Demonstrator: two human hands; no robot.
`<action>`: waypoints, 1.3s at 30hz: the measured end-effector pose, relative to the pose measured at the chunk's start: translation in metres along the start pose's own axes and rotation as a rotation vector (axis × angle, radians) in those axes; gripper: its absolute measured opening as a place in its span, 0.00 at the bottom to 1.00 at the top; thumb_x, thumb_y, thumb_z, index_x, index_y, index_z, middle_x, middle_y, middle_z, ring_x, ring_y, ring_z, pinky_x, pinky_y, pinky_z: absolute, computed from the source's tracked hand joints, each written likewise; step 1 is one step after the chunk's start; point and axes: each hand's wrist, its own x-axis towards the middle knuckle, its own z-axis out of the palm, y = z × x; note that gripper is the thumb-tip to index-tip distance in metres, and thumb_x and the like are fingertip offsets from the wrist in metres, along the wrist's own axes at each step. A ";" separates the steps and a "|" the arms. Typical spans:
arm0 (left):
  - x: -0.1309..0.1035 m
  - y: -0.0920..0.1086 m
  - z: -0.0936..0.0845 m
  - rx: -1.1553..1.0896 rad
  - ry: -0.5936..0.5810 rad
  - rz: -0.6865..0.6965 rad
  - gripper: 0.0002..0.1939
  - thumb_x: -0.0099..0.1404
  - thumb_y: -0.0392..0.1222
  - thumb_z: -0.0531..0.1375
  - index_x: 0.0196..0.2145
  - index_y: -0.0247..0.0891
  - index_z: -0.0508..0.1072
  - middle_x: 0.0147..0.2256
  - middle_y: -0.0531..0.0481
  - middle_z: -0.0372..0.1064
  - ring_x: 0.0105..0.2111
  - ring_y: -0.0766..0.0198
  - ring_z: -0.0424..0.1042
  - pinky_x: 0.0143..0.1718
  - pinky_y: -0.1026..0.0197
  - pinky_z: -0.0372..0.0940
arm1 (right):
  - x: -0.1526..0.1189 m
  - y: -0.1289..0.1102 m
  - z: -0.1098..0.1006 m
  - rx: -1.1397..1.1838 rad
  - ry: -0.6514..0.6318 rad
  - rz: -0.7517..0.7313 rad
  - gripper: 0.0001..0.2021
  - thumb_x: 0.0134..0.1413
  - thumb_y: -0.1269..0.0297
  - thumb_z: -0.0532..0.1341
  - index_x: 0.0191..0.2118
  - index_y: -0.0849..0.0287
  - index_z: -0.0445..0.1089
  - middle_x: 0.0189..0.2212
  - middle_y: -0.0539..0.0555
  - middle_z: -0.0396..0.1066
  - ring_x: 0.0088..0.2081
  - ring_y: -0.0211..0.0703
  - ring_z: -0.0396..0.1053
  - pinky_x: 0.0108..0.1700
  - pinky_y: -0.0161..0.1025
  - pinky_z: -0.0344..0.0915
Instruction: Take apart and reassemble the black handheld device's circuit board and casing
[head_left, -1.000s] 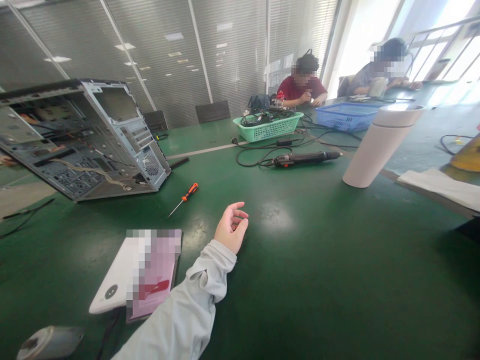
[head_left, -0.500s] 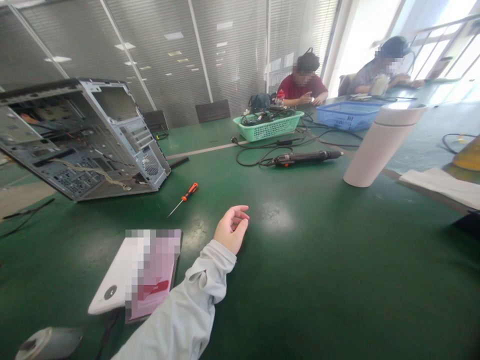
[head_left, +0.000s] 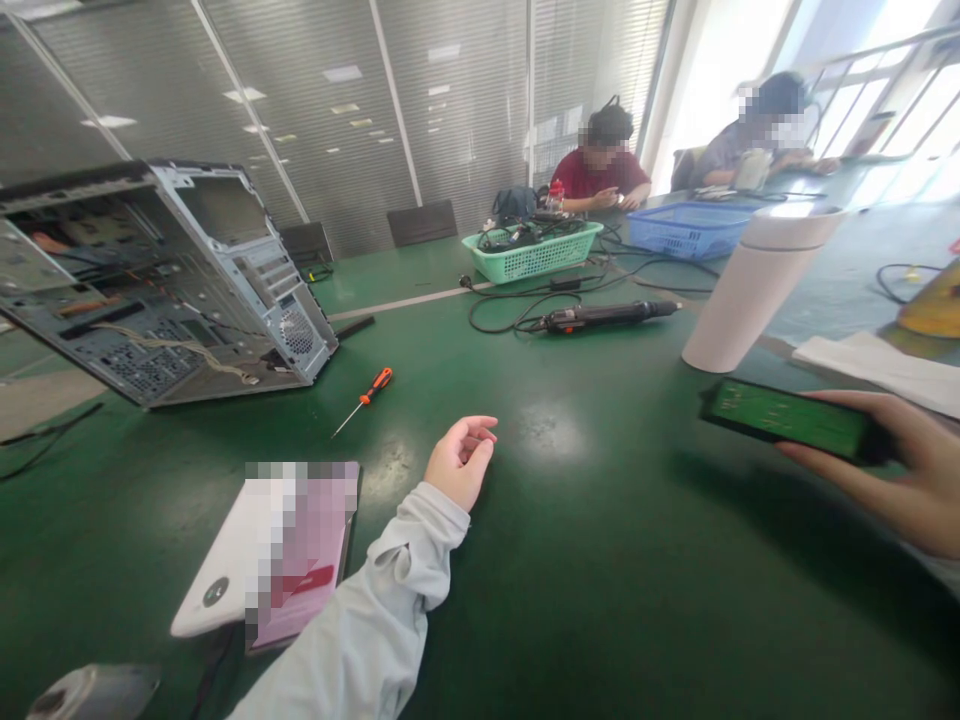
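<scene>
My left hand (head_left: 460, 463) rests on the green table with its fingers loosely curled and the thumb apart from them, holding nothing. The screwdriver (head_left: 364, 400), with an orange and black handle, lies beyond it to the left. At the right edge my right hand (head_left: 907, 475) grips a black-framed rectangular piece (head_left: 787, 418) with a green face like a circuit board. Thumb and fingers clasp its right end, and it hovers above the table near the pale pink tumbler (head_left: 754, 295).
An opened computer case (head_left: 202, 300) stands at the left. A corded electric screwdriver (head_left: 611, 316) lies mid-table before a green basket (head_left: 540, 258) of cables and a blue basket (head_left: 686, 235). Front left are a partly blurred white and pink item (head_left: 214, 560) and a grey cylinder (head_left: 97, 692). Two people sit behind.
My right hand has come into view from the right, carrying the black-framed green piece. My left hand stays in place. The view has shifted slightly.
</scene>
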 end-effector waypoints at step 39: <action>0.000 0.007 -0.003 -0.144 0.043 -0.053 0.22 0.51 0.49 0.59 0.42 0.36 0.69 0.41 0.45 0.70 0.39 0.59 0.68 0.28 0.65 0.65 | 0.056 -0.143 0.130 0.686 -0.112 -0.081 0.17 0.51 0.57 0.60 0.44 0.58 0.60 0.41 0.53 0.62 0.39 0.39 0.63 0.33 0.32 0.64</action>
